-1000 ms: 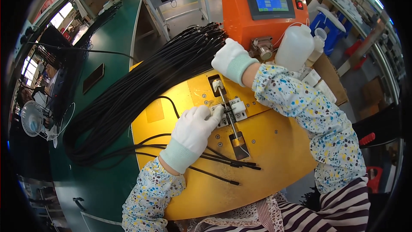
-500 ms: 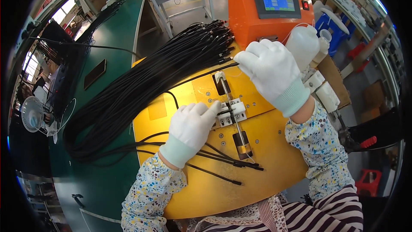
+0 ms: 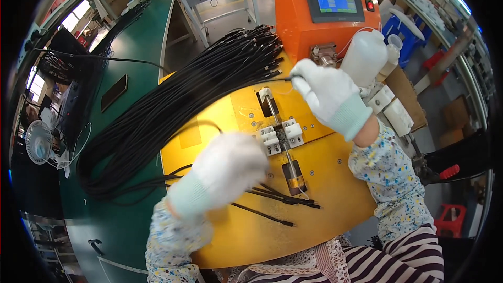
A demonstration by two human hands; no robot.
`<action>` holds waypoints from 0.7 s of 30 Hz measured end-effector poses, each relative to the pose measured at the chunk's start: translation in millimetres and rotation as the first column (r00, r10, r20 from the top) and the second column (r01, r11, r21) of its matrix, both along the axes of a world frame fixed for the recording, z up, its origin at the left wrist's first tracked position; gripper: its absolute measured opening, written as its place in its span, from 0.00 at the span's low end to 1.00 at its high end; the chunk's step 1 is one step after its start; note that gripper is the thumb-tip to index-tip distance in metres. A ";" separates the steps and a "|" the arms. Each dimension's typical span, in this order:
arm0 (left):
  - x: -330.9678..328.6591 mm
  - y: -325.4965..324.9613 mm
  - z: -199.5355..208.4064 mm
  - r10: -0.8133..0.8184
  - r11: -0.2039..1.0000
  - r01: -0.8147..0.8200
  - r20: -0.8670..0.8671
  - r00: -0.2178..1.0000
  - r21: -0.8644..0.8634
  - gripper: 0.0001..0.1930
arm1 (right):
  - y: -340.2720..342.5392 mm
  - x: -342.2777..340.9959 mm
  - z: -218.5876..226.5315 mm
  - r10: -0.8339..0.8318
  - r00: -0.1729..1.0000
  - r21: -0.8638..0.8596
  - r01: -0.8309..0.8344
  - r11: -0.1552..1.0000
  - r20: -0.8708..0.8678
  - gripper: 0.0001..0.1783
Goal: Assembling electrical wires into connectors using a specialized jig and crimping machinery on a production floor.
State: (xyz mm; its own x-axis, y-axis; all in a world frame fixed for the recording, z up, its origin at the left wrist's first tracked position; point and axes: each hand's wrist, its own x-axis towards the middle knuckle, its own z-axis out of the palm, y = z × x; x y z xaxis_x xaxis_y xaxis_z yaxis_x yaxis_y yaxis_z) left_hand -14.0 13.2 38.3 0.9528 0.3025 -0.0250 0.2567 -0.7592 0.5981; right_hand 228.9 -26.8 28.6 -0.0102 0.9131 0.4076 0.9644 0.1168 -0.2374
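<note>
My right hand, in a white glove, is closed on the end of a black cable above the far part of the yellow plate. Nearer and to the left, my left hand, gloved too, is blurred. A smeared black cable curves down to it, and its fingers appear closed on that cable, whose end is hidden. Right of the left hand sits a white clamp fixture with a metal rod through it and no cable across it.
A thick bundle of black cables spreads across the green table. Several cable ends lie on the plate near me. Behind stand an orange machine with a screen and a white bottle. A phone and a fan are left.
My left hand has moved left and toward me, away from the fixture, and the cable that lay across the fixture is gone from it. My right hand has barely shifted.
</note>
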 end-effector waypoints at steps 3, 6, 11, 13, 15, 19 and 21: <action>14.6 -36.9 17.6 0.163 0.925 -0.252 0.302 0.939 0.285 0.16 | -25.6 -16.9 -3.9 0.123 0.970 -0.207 -0.167 0.964 -0.211 0.09; 22.2 -34.7 -5.3 0.342 0.924 -0.382 0.398 0.852 0.023 0.14 | -47.6 -28.0 -9.5 0.345 0.879 -0.170 -0.415 0.894 -0.330 0.09; 12.3 -24.8 -27.9 0.503 0.857 -0.440 0.258 0.825 -0.268 0.11 | -46.6 -20.0 -12.5 0.191 0.710 -0.095 -0.342 0.935 -0.677 0.07; 12.7 -22.1 -29.6 0.490 0.868 -0.442 0.253 0.834 -0.225 0.10 | -45.1 -14.3 -13.1 0.039 0.642 -0.230 -0.330 0.916 -0.766 0.07; 12.8 -19.9 -32.2 0.473 0.881 -0.452 0.232 0.850 -0.140 0.09 | -44.3 -17.2 -17.9 0.101 0.672 -0.184 -0.338 0.923 -0.733 0.07; 16.6 -23.4 -40.5 0.452 0.892 -0.416 0.296 0.842 -0.177 0.09 | -42.9 -18.1 -24.9 0.277 0.761 -0.050 -0.375 0.925 -0.586 0.07; 18.3 -23.8 -38.7 0.463 0.882 -0.403 0.291 0.837 -0.246 0.08 | -41.1 -18.0 -26.9 0.392 0.817 0.048 -0.412 0.910 -0.423 0.07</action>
State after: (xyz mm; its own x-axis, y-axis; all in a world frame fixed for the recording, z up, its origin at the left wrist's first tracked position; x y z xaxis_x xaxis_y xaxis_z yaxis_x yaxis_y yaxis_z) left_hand 4.3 -10.6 -0.5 0.6849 0.7061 0.1801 0.2985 -0.4974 0.8145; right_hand 210.9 -67.9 1.7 -0.2194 0.8822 0.4167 0.6439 0.4518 -0.6174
